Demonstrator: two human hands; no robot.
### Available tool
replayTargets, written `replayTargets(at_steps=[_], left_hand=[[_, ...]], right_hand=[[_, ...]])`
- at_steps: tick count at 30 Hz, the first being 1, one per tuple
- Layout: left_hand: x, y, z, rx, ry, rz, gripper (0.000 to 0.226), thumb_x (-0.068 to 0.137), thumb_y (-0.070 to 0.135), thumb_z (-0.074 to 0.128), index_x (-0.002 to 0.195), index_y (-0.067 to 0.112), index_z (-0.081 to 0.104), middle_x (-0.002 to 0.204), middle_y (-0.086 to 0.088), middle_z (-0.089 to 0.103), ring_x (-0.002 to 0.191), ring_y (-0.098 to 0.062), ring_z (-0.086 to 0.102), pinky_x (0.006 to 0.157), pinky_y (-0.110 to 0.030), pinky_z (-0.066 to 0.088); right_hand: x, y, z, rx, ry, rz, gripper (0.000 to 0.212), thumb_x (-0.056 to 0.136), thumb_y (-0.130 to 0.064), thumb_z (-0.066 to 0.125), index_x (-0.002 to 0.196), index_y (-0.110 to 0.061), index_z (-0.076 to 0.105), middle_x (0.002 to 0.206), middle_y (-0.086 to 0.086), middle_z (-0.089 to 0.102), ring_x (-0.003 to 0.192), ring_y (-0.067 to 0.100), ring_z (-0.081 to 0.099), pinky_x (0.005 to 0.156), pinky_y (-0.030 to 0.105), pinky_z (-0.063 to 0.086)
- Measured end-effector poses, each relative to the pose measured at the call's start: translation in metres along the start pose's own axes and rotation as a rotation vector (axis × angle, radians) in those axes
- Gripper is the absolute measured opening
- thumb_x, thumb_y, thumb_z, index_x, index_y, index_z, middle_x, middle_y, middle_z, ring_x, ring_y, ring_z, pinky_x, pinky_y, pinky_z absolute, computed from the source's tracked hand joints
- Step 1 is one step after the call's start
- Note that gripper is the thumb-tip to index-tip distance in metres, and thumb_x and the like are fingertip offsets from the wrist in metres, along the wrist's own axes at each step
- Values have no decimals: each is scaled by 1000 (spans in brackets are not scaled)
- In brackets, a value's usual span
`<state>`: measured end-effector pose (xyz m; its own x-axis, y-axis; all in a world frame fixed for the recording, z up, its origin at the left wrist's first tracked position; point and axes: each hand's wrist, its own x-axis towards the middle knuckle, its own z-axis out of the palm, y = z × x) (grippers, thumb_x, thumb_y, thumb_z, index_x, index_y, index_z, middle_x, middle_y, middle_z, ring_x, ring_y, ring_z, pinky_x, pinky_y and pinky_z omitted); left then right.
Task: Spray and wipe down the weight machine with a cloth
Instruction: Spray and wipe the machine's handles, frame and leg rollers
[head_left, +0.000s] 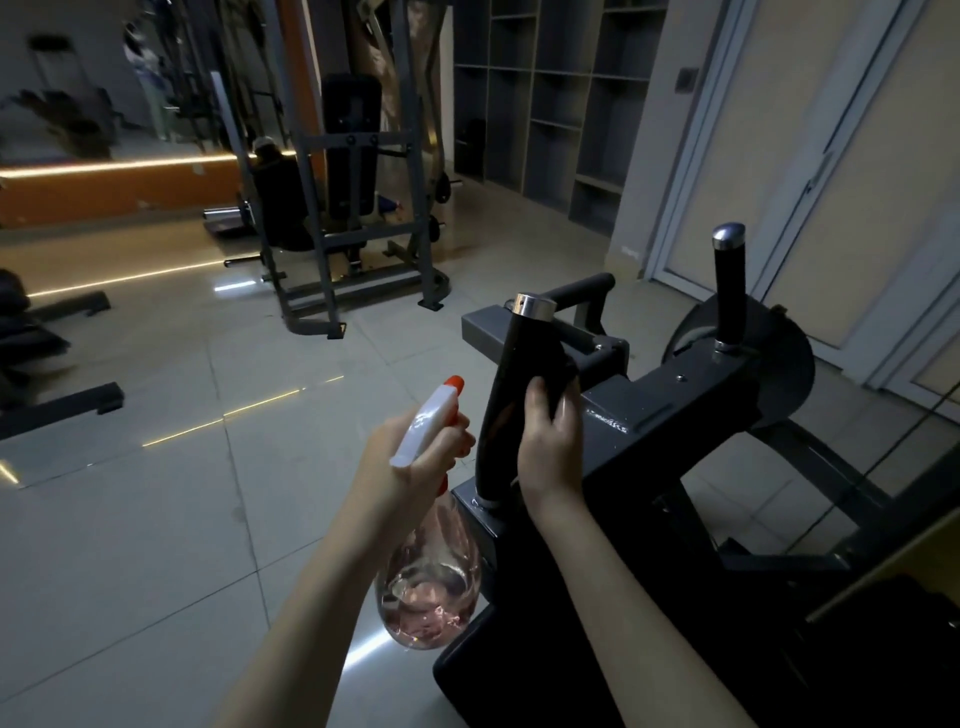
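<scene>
We stand at the weight machine (691, 395), both hands busy.
Its upright black handle (511, 374) sits inside the curled fingers of our right hand (550, 441); just left of that, our left hand (415, 467) grips the spray bottle (431, 587), which hangs below it.

Of the person, only two arms and their hands are shown. The left forearm (322, 592) is seen bare from the lower edge of the frame, left of centre, up to the wrist, and the left hand (415, 457) is uncovered as well. The right forearm (628, 603), seen from the lower edge right of centre, is likewise bare along its whole visible length, as is the right hand (553, 441). Both forearms are slim and smooth in outline. The fingernails are too blurred in the dim light to be described.
</scene>
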<state>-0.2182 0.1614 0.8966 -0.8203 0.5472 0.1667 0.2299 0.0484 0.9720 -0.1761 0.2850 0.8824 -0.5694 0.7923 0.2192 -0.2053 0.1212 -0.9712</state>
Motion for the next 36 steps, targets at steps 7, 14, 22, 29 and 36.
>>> replayTargets(at_steps=[7,14,22,29,36], left_hand=[[19,-6,-11,-33,-109,-1,51,64,53,56,86,9,67,82,-12,71,86,-40,65,76,-53,53],[31,-10,-13,-81,-178,-5,52,61,53,57,82,6,66,82,-16,69,74,-35,63,68,-45,52],[38,-12,-16,-86,-238,22,50,64,52,56,88,9,67,82,-11,71,84,-34,67,77,-51,53],[37,-11,-19,-97,-220,33,52,68,46,58,89,-2,62,85,-25,64,73,-21,63,67,-39,47],[32,-11,-32,-53,-176,65,56,67,49,56,91,-1,62,86,-29,62,83,-49,58,76,-62,48]], right_hand=[[-16,8,-14,-59,95,-8,28,95,-8,50,113,-30,51,107,-13,59,105,6,57,83,6,41],[19,-28,19,-278,185,-264,50,97,-20,44,145,-16,31,146,5,38,130,14,39,102,17,35],[-8,-11,-12,-343,279,-265,40,94,-13,52,126,-35,43,130,-3,51,119,8,48,98,15,42],[56,-42,13,-902,-2,-710,43,85,-22,47,123,-5,59,132,17,52,132,35,37,109,42,30],[14,10,3,-1013,-45,-1020,22,84,-5,57,102,1,68,117,15,64,125,27,45,108,47,33]])
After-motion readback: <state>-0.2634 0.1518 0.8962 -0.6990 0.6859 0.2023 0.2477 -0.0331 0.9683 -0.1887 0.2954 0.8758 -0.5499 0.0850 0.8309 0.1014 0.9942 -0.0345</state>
